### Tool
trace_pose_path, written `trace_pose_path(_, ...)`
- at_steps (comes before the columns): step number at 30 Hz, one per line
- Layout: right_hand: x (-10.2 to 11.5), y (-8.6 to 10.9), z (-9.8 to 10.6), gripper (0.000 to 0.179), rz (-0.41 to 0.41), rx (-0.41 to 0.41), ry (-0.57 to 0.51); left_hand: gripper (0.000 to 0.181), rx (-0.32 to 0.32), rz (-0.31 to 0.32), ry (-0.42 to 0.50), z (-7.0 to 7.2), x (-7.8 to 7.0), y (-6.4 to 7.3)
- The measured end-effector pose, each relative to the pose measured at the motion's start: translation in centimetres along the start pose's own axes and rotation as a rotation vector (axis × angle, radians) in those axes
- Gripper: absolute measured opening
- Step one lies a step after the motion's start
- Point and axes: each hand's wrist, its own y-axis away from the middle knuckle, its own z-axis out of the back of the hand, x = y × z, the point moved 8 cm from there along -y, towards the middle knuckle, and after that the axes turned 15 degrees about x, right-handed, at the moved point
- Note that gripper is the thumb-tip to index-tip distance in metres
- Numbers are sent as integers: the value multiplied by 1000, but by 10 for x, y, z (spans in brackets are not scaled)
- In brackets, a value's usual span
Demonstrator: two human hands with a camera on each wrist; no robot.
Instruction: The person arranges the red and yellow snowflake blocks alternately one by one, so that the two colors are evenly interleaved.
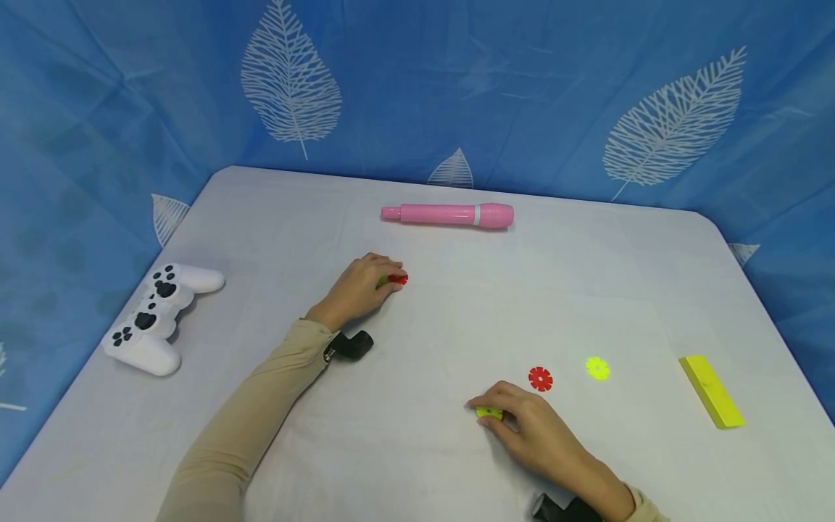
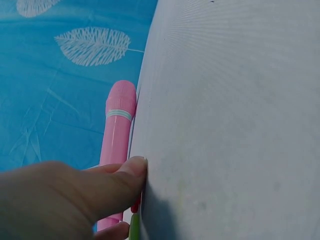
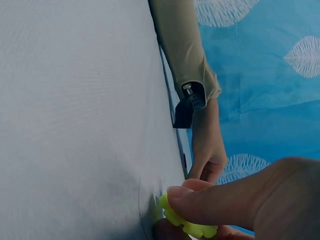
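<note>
Left of the middle of the table, my left hand (image 1: 361,288) has its thumb and fingers around a red flower-shaped disc (image 1: 402,279). A green piece (image 2: 134,227) shows just beside the red one in the left wrist view, partly hidden by the fingers. Close to the table's near side, my right hand (image 1: 531,431) pinches a yellow-green flower-shaped disc (image 3: 197,229) between thumb and fingers. Beyond that hand, a second red flower disc (image 1: 540,378) lies flat on the table. To its right lies a bright yellow flower disc (image 1: 597,368).
A pink microphone-shaped object (image 1: 450,214) lies along the far edge of the white table (image 1: 587,290). At the left edge rests a white game controller (image 1: 156,315). Toward the right edge is a yellow block (image 1: 711,391). Blue cloth with white leaves (image 1: 522,87) hangs behind.
</note>
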Motion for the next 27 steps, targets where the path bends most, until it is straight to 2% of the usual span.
trace_pose_path(11,-11,-2,15,32,-57,-69,-51,24,9,6,-1,0,1,1)
trace_pose_path(17,-24,-12,35,29,-155,-121,-31,24,3,-1,2,-1,3,0)
trace_pose_path(21,-39,-29,50,24,-229,-146,-29,25,12,0,2,0,3,-1)
trace_pose_path(27,-65,-74,69,24,-330,-137,-105,24,15,5,9,2,2,-1)
